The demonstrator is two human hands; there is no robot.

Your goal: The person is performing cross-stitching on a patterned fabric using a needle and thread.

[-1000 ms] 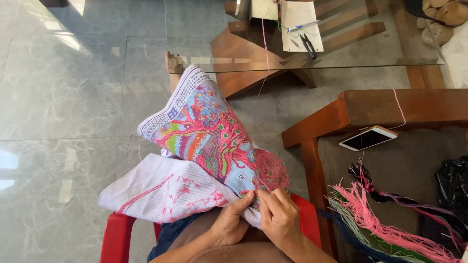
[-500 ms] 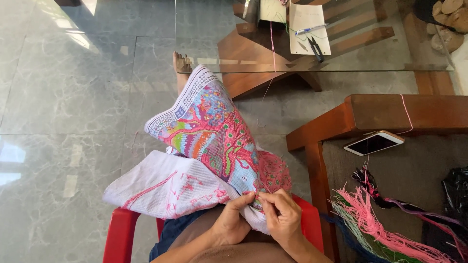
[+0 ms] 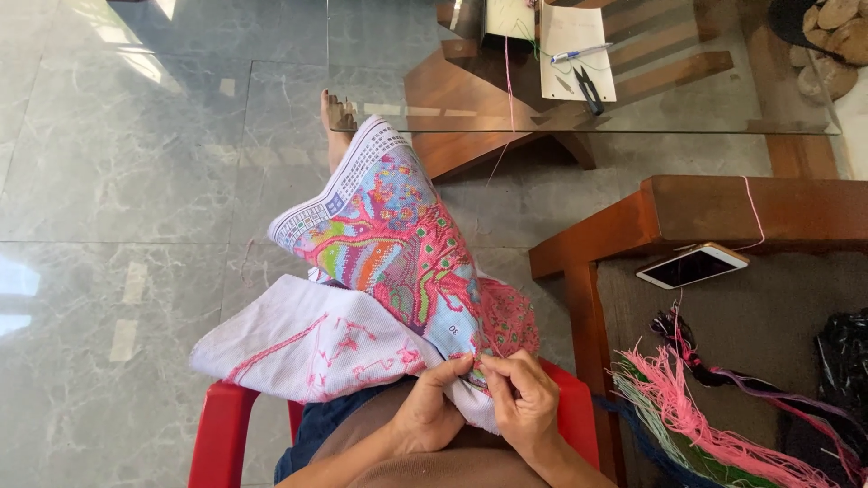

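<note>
Head view: left hand (image 3: 425, 416) and right hand (image 3: 524, 402) pinch the embroidery cloth (image 3: 398, 271) taut across the lap for stitching.

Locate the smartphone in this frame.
In the head view the smartphone lies screen-up on the right, on the dark seat beside the wooden armrest, above the thread bundle.

Left hand (image 3: 432, 407) and right hand (image 3: 523, 398) sit close together at the lap, fingers curled, fingertips pinched and nearly touching. Forearms enter from the bottom edge.
</note>
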